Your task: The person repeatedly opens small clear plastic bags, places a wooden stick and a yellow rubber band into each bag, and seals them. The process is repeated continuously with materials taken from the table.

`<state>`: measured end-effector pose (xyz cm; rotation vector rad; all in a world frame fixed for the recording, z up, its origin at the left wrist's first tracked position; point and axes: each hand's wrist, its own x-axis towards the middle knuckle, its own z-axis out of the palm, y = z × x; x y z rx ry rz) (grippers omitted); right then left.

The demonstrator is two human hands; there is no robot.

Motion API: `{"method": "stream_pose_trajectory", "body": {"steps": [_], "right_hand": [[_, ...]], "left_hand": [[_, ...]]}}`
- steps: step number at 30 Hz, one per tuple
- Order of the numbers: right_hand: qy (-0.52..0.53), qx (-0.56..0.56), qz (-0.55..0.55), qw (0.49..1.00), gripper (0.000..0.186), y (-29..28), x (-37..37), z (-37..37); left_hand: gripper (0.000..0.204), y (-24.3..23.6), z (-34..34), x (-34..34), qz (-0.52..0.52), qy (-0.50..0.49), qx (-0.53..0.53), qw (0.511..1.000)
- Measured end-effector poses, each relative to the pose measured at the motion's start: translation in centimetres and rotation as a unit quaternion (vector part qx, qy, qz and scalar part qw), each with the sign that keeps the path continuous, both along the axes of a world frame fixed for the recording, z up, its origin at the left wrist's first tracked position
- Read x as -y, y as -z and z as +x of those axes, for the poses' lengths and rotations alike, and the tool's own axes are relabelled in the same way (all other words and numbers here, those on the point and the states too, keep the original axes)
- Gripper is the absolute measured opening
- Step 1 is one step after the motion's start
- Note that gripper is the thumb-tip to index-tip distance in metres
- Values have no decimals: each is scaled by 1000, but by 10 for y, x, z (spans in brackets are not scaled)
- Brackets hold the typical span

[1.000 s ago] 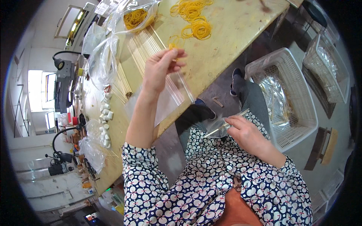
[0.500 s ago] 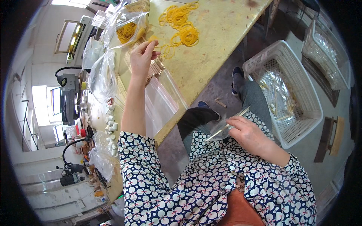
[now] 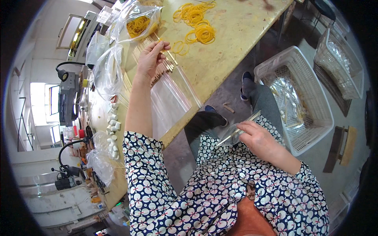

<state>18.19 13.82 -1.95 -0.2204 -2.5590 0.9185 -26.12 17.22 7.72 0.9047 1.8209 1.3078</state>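
Note:
My left hand is raised over the table, fingers pinched on what looks like a yellow rubber band, close beside pale wooden sticks on clear plastic bags. Loose yellow rubber bands lie beyond it, near an open bag of bands. Over my lap, my right hand is closed on a small clear bag with thin sticks in it.
A yellow table runs diagonally, with white pieces and plastic bags along the left. Desk lamps and machines stand beyond. A white basket of bagged sticks sits at my right, another basket behind it.
My left hand has moved up and to the left toward the sticks and the band bag. My right hand stays over my lap with the bag. The view has shifted slightly.

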Motion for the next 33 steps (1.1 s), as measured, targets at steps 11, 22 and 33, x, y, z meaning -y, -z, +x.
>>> {"method": "stream_pose_trajectory", "body": {"steps": [11,22,33], "right_hand": [[-1,13,1,1000,15,-1,-1,-4],[15,1,-6,1000,14,-7,-4,-2],[-34,-2,1,999,10,-25,-3,-16]], "left_hand": [[21,-2,0,5,-6,15,-55,998],[22,-16,124,90,17,145,-27,989],[13,41,231,159,-56,243,-149,957]]}}
